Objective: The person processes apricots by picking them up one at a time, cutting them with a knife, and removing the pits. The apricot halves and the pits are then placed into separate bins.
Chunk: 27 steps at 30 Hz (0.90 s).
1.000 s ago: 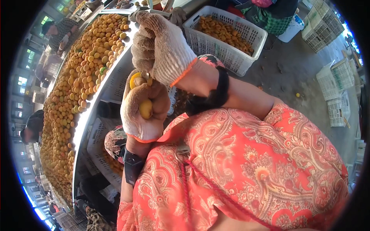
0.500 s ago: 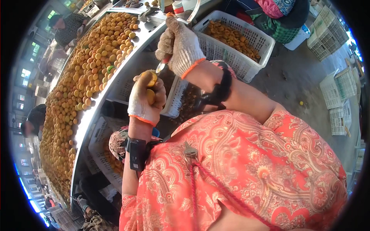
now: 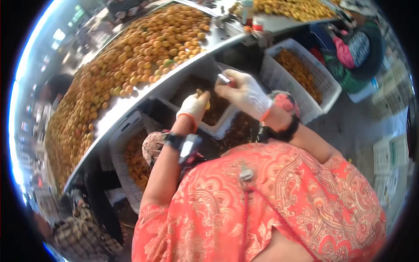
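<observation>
My left hand (image 3: 193, 107), in a white glove with an orange cuff, is closed around a piece of orange fruit (image 3: 207, 106) that shows only at its edge. To its right my right hand (image 3: 244, 91), gloved the same way, grips a small knife with a red handle (image 3: 230, 82); its thin blade points up and left. The two hands are apart. Below them is a white crate (image 3: 214, 129) with dark orange contents. A metal table (image 3: 109, 121) beyond the hands bears a big heap of orange fruit (image 3: 144, 52).
Crates of cut fruit stand at the right (image 3: 334, 98) and lower left (image 3: 117, 150). A person in green (image 3: 340, 65) is at the upper right, another in a checked shirt (image 3: 83, 231) at the lower left. Bottles (image 3: 247, 9) stand on the table's far part.
The view has turned, and the table and crates appear shifted. My hands have moved farther apart. The fruit in my left hand is now mostly hidden, and the blade points away from it.
</observation>
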Motion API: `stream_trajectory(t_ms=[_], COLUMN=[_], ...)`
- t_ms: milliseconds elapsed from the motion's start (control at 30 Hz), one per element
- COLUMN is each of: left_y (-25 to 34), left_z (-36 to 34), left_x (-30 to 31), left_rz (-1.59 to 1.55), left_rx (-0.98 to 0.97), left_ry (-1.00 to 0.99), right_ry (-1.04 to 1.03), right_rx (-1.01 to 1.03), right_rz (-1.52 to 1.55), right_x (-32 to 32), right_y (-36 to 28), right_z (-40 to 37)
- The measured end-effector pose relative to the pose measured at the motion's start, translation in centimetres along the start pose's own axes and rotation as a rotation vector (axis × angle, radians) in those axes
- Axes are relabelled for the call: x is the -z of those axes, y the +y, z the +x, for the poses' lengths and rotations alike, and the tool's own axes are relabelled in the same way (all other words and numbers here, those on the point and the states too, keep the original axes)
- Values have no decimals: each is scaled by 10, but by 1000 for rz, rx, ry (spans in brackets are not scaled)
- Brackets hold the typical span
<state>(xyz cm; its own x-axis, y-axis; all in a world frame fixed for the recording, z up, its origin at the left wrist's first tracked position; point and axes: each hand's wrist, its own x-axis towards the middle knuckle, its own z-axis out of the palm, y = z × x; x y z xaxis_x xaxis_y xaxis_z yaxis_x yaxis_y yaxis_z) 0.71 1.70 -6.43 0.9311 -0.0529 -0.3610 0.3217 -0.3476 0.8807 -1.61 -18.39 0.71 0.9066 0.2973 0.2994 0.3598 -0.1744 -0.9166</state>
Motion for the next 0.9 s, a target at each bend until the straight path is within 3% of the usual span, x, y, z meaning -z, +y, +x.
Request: stream_trajectory(t_ms=[67, 100, 167, 200, 233, 267, 333, 400, 467, 567, 667, 733, 867, 900], left_y=[8, 8, 9, 9, 6, 6, 18, 33, 27, 21, 19, 12, -41, -58], left_z=[-14, -24, -35, -37, -42, -43, -52, -38, -15, -13, -32, -50, -87, -99], left_x=[12, 9, 14, 13, 28, 29, 20, 4, 8, 17, 52, 79, 176, 204], left_rz=[20, -211, -286, -386, -372, -373, -481, -466, -378, -493, -498, -566, -594, -481], left_rx=[109, 176, 242, 248, 97, 89, 32, 127, 229, 146, 40, -20, 9, 46], left_ry=[46, 59, 13, 49, -185, -180, -106, -4, -23, -48, 32, 268, 520, 589], right_ry=[2, 0, -30, -32, -24, -16, -19, -10, -15, 9, 32, 25, 33, 33], right_rx=[-65, -64, -150, -152, -279, -397, -388, -273, -283, -271, -367, -480, -531, -539], right_rz=[-25, -28, 94, 96, 168, 237, 268, 204, 201, 183, 274, 365, 390, 399], right_x=[-2, 0, -2, -2, -2, -3, -9, -15, -15, -4, 6, 11, 11, 11], right_y=[-9, -9, -4, -8, -16, -22, -21, -21, -22, -23, -17, -7, 0, 5], right_z=[0, 1, -3, -4, -5, -4, -3, -2, -1, -4, -5, -5, -4, -3])
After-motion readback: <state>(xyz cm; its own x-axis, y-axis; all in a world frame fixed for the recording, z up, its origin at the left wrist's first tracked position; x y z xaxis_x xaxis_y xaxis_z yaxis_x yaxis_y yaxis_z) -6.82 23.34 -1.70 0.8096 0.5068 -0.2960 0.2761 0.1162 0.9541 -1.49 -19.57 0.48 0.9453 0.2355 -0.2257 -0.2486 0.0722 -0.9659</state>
